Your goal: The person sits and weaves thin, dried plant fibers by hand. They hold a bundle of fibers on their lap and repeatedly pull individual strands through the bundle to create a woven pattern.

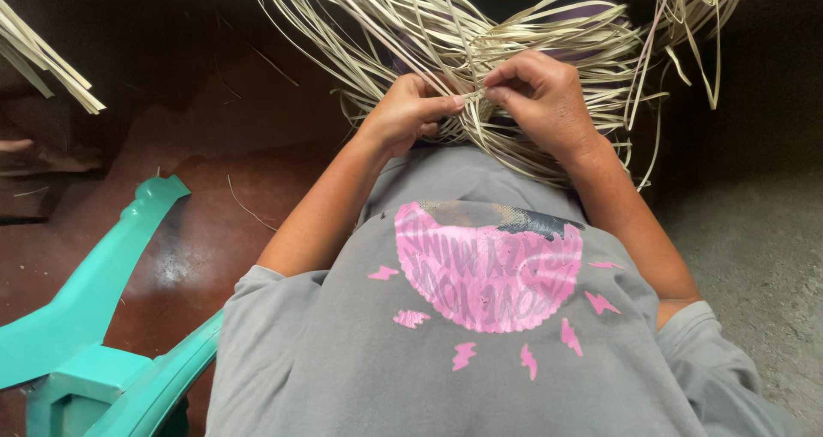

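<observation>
Head view, looking down at lap; both hands at work on a bundle of pale dried leaf strips (514, 34); bundle sits on the lap at far centre, strips fanning out left, right and farther away, some trailing down to the right.

L hand (410, 110): fingers curled, thumb extended rightward, pinching strips against forefinger; grasp closed on the strips.
R hand (540, 94): knuckles up, fingertips bent inward, pinching the same strips just beside L thumb tip; grasp closed too.
Hands nearly touching, thumb to fingertip, at the crossing point of the strips; exact strip count in each pinch too fine to tell.

Near: grey T-shirt (343, 368) w/ pink round print and small pink bolt shapes; fills lower centre.
Left, near: teal plastic chair (94, 317), armrest curving up toward far left.
Far left edge: second clump of pale strips (51, 68), well apart from hands.
Floor: reddish-brown (189, 231) on left, a few stray strips lying on it; grey concrete (754, 248) on right.
</observation>
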